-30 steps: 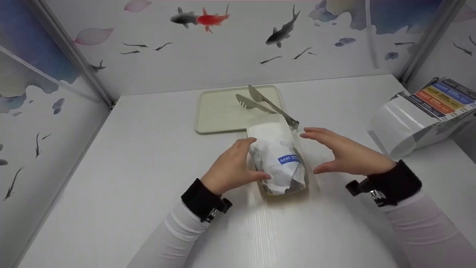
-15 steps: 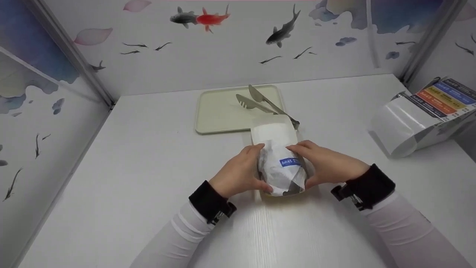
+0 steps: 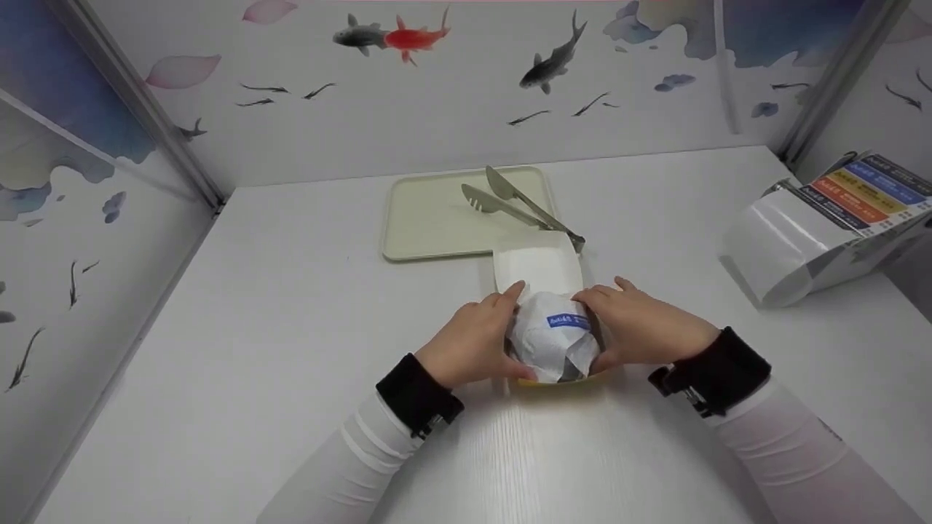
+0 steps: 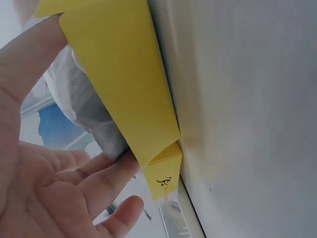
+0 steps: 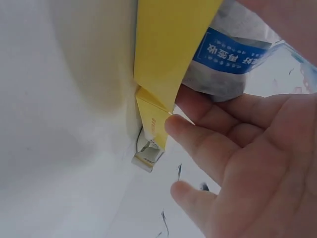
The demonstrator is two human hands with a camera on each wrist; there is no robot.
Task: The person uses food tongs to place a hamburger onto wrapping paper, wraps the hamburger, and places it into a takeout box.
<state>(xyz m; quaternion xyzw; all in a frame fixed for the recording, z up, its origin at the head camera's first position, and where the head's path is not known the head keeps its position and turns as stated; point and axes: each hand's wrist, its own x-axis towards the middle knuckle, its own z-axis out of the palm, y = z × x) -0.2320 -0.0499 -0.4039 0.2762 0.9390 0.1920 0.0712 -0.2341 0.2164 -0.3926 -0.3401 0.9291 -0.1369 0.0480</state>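
A white paper-wrapped package [image 3: 550, 338] with a blue sticker sits in a small paper box, yellow outside [image 4: 119, 74]. The box's pale lid [image 3: 539, 262] lies folded back, away from the person. My left hand [image 3: 473, 342] holds the package's left side, fingers along the far part and thumb near the front. Opposite it, my right hand [image 3: 648, 331] holds the right side. In the right wrist view, fingertips reach between the yellow wall [image 5: 168, 44] and the wrapping. What the paper encloses is hidden.
Behind the box lies a pale green tray [image 3: 437, 225], with metal tongs [image 3: 500, 183] resting partly on it. At the right stands a glossy white holder [image 3: 790, 225] with coloured label strips [image 3: 859, 200]. Printed walls [image 3: 466, 94] border the white table [image 3: 291, 327].
My right hand has come in from the right onto the package, and my left has shifted slightly right. Both now grip it; the package looks more bunched and the lid lies a little lower.
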